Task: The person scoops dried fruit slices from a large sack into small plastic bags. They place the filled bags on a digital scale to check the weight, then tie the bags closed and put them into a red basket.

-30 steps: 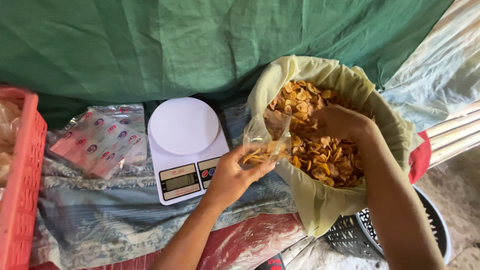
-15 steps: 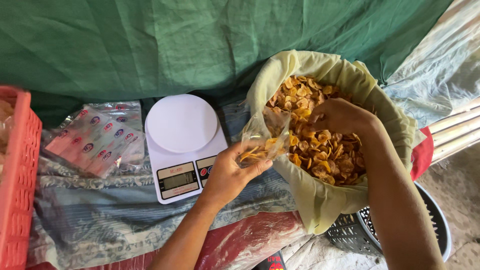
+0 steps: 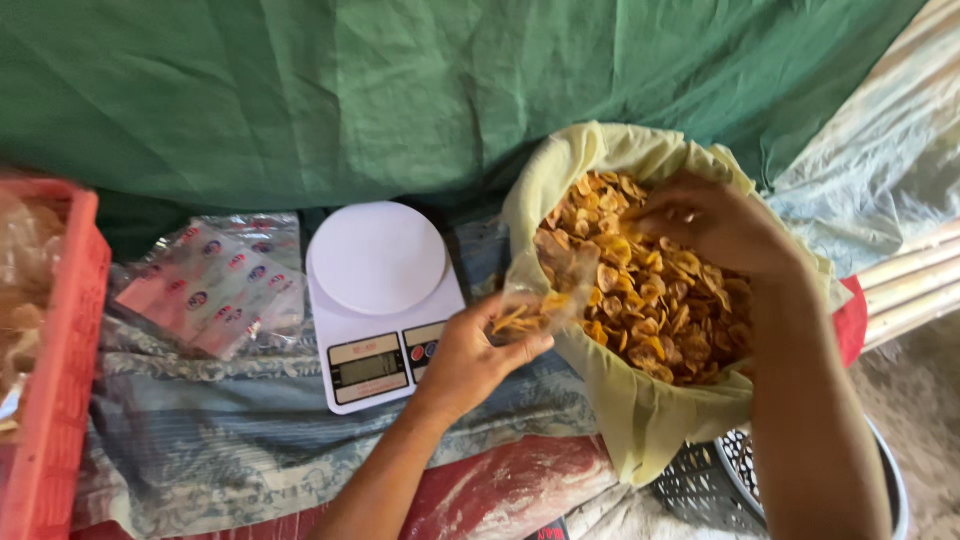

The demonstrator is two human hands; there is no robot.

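Chips (image 3: 650,290), golden and curled, fill a big container lined with pale yellow plastic (image 3: 620,400); the container under the liner is hidden, apart from a red edge at its right. A small clear bag (image 3: 555,285) sits at the liner's near-left rim, pinched by the left hand (image 3: 470,355), whose fingers close around its lower part. A few chips show through the bag, but its mouth is hard to trace against the pile behind it. The right hand (image 3: 715,225) rests on the heap with fingers curled down into the chips; whether it holds any cannot be told, since the fingertips are buried or turned away.

Just left of the bag stands 1 white kitchen scale (image 3: 380,300) with a round platter and a small display too blurred to read. Further left lies a stack of printed packets (image 3: 215,285) on a patterned cloth (image 3: 250,430). A red crate (image 3: 60,380) is cut off by the left edge, its contents unclear. A dark basket (image 3: 700,490) peeks out below the liner, mostly covered by the right forearm. A green tarp (image 3: 400,90) fills the background.
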